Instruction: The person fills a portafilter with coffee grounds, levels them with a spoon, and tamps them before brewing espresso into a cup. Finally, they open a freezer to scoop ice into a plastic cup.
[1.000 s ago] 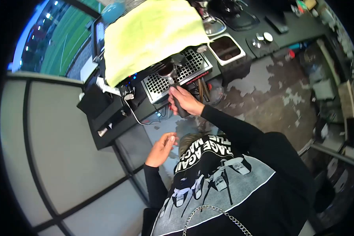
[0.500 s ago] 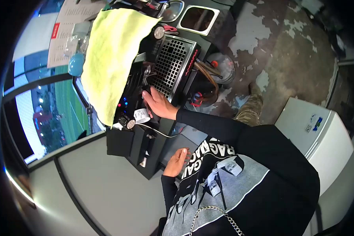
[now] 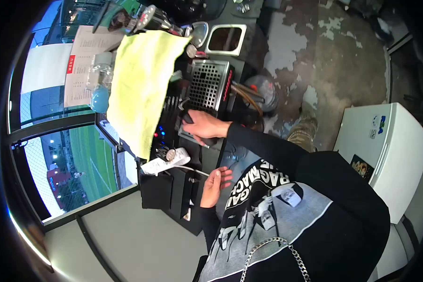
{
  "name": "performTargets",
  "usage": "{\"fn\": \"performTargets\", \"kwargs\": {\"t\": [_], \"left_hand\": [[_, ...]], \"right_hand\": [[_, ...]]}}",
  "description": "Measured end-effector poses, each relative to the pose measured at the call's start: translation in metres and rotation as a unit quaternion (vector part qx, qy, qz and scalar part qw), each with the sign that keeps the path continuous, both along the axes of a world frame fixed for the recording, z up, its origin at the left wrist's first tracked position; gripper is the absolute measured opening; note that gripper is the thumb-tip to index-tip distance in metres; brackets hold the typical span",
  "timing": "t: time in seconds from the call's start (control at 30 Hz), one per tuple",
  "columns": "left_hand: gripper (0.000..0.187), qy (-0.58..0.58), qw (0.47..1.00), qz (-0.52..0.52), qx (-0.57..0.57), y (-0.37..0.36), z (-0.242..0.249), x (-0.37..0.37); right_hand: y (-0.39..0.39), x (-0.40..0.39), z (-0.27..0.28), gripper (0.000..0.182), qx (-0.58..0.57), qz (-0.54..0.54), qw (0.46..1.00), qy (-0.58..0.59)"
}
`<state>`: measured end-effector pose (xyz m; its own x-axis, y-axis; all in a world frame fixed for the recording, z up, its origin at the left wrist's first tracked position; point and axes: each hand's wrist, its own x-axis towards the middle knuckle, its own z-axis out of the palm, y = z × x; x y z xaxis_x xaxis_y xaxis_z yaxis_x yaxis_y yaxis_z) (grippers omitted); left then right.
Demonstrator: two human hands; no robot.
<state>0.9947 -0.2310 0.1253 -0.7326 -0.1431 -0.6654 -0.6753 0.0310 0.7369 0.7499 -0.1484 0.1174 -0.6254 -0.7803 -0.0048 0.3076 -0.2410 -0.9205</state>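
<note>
My right hand (image 3: 206,126) is closed around a black-handled tool that looks like a portafilter (image 3: 210,141), at the edge of the espresso machine's drip tray. Most of the tool is hidden under my palm. The slotted metal drip tray (image 3: 206,84) lies beside the hand, with a thin metal wand (image 3: 184,102) close to the fingers. A yellow cloth (image 3: 141,89) is spread over the machine's top. Near my body, my left hand (image 3: 214,187) hangs with its fingers apart and nothing in it.
White paper (image 3: 162,163) and a cable lie beside the machine. A metal-rimmed container (image 3: 226,40) stands beyond the tray. Below are a clear bucket (image 3: 262,94) with hoses and a white fridge (image 3: 385,155). A blue round item (image 3: 98,98) sits near the window.
The view has shifted, so the counter appears lower. My right hand has moved from the machine's front towards the drip tray's edge, and a black handle now shows under it. My left hand stays near my body.
</note>
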Motion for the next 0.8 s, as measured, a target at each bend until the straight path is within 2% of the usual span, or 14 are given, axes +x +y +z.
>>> {"fn": "performTargets", "kwargs": {"t": [0.07,0.13,0.2,0.27,0.33,0.4,0.47,0.5,0.53,0.6,0.63,0.67,0.73,0.8], "left_hand": [[0.065,0.081,0.992,0.086,0.044,0.013,-0.012,-0.029],[0.077,0.142,0.968,0.171,0.117,0.022,-0.014,-0.071],[0.084,0.226,0.911,0.249,0.24,0.03,-0.014,-0.117],[0.092,0.257,0.85,0.289,0.357,0.026,-0.013,-0.162],[0.093,0.297,0.843,0.245,0.376,0.023,-0.013,-0.193],[0.09,0.273,0.829,0.246,0.423,0.022,-0.008,-0.191],[0.075,0.28,0.796,0.326,0.426,0.02,-0.036,-0.183],[0.056,0.174,0.804,0.404,0.4,0.029,-0.007,-0.191],[0.049,0.216,0.794,0.32,0.47,0.018,-0.023,-0.181],[0.044,0.212,0.809,0.325,0.442,0.026,-0.004,-0.186],[0.041,0.178,0.82,0.334,0.429,0.022,0.004,-0.186],[0.039,0.141,0.83,0.341,0.417,0.018,0.011,-0.183],[0.033,0.111,0.843,0.347,0.395,0.015,0.006,-0.176],[0.033,0.112,0.846,0.343,0.393,0.015,0.003,-0.174]], "right_hand": [[0.013,-0.032,-0.001,0.022,0.041,0.123,0.99,0.054],[0.017,-0.039,0.001,0.031,0.04,0.153,0.985,0.075],[0.018,-0.046,-0.008,0.043,0.141,0.053,0.939,0.311],[0.038,-0.063,0.018,0.055,0.208,0.161,0.897,0.355],[0.066,-0.079,0.043,0.052,0.115,0.249,0.856,0.437],[0.1,-0.108,0.112,0.04,0.017,0.355,0.822,0.445],[0.113,-0.143,0.152,0.024,-0.077,0.391,0.846,0.353],[0.109,-0.165,0.17,0.018,-0.094,0.376,0.86,0.332],[0.102,-0.183,0.175,0.021,-0.132,0.284,0.88,0.356],[0.075,-0.218,0.192,0.017,-0.159,0.061,0.819,0.548],[0.059,-0.233,0.203,0.014,-0.147,0.07,0.782,0.602],[0.038,-0.247,0.201,0.023,-0.19,0.065,0.727,0.656],[0.007,-0.258,0.189,0.031,-0.232,0.09,0.682,0.688],[-0.008,-0.262,0.178,0.04,-0.24,0.159,0.675,0.679]]}}
